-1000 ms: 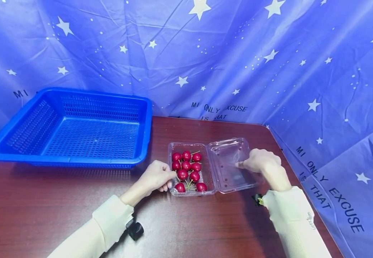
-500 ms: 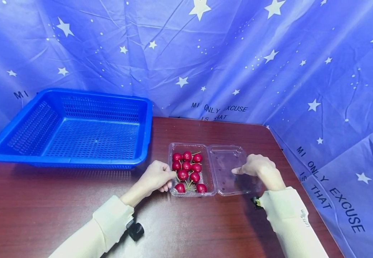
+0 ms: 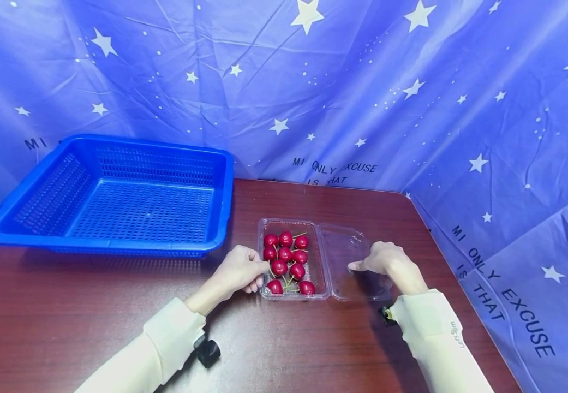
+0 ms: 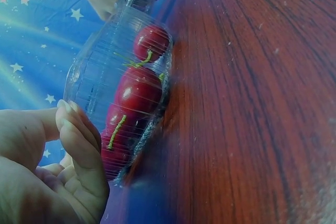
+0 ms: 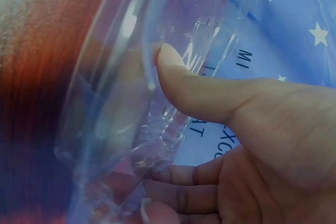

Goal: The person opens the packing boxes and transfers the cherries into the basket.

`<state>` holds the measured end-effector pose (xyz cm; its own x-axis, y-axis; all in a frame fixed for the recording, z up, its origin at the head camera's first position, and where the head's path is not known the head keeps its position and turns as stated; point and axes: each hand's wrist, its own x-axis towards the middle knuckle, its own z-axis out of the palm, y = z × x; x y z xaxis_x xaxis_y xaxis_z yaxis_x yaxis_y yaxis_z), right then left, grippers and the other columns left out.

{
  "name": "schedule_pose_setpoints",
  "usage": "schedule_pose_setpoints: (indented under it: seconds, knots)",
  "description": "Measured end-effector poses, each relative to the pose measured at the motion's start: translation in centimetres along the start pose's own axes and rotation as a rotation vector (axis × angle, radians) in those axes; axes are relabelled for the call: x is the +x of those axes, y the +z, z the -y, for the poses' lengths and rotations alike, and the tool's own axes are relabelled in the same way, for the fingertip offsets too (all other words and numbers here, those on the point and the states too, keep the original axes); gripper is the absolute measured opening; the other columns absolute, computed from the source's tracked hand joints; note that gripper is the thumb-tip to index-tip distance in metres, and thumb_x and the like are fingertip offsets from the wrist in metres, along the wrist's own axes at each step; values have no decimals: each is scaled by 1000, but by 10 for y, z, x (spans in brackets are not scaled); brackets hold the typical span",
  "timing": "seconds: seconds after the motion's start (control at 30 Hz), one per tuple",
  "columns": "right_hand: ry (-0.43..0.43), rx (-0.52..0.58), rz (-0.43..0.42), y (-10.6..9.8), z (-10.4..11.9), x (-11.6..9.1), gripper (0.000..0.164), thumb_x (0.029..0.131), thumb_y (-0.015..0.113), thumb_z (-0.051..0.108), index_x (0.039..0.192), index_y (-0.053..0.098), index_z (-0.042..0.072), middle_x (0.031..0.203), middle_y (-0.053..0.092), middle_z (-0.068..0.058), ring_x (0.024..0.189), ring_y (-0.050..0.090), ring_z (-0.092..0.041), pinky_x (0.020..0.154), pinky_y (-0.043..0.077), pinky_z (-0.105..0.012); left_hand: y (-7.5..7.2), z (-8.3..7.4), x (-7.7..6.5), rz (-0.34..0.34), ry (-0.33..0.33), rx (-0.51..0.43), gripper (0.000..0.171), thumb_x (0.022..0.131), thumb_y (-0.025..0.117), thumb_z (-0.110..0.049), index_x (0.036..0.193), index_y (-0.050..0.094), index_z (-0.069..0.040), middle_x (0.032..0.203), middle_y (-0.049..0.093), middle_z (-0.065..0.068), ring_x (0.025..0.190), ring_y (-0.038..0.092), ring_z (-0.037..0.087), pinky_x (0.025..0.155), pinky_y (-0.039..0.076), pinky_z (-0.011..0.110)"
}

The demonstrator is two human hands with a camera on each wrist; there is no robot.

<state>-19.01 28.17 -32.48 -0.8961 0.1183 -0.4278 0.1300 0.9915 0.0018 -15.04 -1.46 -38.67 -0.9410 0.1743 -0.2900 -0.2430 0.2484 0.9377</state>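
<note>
GRIP PTS & HANDLING: LIGHT, SPRINGY, LOW-FRICTION

Pos.: clear plastic base (image 3: 314, 263) sits on the table (image 3: 274, 349), R of the blue basket (image 3: 107, 243); clear lid (image 3: 339, 256) folded back to the R side of the base. Qty 10 cherries (image 3: 285, 255) lie in the base, at least some w/ stems on.

Hand status: L hand (image 3: 240, 268) pinches the L rim of the base twd. the near corner, thumb at the rim, fingers curled vs. the outer wall. R hand (image 3: 389, 259) grips the lid at its outer edge, thumb straight on the inner face, other fingers bent beyond the edge; exact fingertip contact can't be told thru the glare.

Handling (est.): base + lid prob. v. light, so a one-sided pull could slide or tip them; L hand = anchor. Walls thin & flexible; rim & corners likely stiffest, flat panels apt to dent under thumb load. Glossy plastic, prob. slippery. Fold line likely the weak pt; avoid twisting. Cherries: smooth, bruise-prone, liable to roll if the base tilts.

Take hold: base by rim, no inward squeeze on fruit; lid by outer edge, thumb & fingers on opp. faces; single cherries by stem or a light side pinch
</note>
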Motion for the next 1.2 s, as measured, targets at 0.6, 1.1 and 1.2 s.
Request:
schedule_pose_setpoints:
  seconds: [0.6,1.1,1.2]
  knots:
    - [13,16,-3,7,5,-2,63,70,71,63,85,68,1,62,73,-15,56,68,-23,57,47,-40,-2,1,-1,-4,3,-13,32,82,60,-4,52,49,-11,38,50,-4,31,46,4,30,40,14]
    - [23,-27,-27,5,10,-2,57,70,74,57,86,67,2,69,71,-14,58,66,-25,55,45,-37,-3,-1,-2,-7,8,1,32,82,61,-5,52,50,-10,39,52,-3,31,47,4,30,41,14]
    - [9,-45,-50,4,13,-4,63,72,73,56,95,67,-2,82,70,-19,66,65,-30,58,48,-42,-2,0,-2,-7,10,2,31,82,61,-4,53,51,-10,39,52,-3,32,47,4,30,41,14]
